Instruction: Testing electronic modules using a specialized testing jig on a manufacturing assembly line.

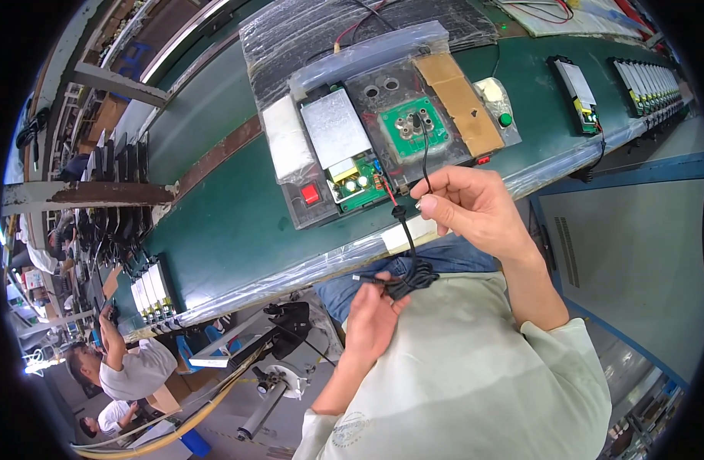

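Note:
A power supply board with a broad silver metal plate sits in a dark test fixture on the bench. From its near end a black cable runs down to a tied coil in front of my body. My left hand is closed round the cable beside the coil, with its plug end sticking out to the left. Above it, my right hand pinches the end of a thin black lead that comes from a green round-socketed circuit board.
On the fixture are a red switch and a green button. Another power supply lies to the right, near a long row of them. More units stand at the left, where a co-worker sits.

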The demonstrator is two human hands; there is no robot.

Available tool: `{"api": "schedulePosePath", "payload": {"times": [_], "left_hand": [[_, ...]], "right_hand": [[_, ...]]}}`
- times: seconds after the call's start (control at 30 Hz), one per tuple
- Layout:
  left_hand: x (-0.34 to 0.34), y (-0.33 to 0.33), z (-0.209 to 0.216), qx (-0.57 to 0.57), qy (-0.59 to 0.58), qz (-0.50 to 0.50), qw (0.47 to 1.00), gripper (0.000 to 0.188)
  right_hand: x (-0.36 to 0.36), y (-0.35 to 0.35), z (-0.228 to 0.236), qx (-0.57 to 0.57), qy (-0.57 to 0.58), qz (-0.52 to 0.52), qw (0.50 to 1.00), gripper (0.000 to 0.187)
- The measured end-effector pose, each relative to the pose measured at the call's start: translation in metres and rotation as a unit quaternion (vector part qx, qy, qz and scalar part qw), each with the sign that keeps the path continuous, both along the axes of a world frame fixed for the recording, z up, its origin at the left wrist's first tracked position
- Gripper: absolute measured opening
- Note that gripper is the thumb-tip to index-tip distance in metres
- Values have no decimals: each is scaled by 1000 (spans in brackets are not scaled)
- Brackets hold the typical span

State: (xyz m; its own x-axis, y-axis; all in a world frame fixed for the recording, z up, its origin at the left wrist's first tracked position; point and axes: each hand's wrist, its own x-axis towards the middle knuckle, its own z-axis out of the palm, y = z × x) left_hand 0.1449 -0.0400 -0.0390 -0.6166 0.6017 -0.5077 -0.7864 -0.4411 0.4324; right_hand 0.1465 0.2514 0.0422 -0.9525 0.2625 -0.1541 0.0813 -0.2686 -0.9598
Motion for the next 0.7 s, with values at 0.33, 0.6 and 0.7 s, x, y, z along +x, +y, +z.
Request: {"api": "schedulePosePath", "payload": {"times": [0.33,0.6,0.7], "left_hand": [[-42,49,79,-240,505,-61,827,14],[-64,86,79,-276,559,-65,779,11],[-63,89,81,-281,514,-82,806,11]], "right_hand": [[-2,1,15,-67,26,30,997,24],[4,8,12,-45,32,29,998,23],[4,12,8,-27,42,21,999,22]]}}
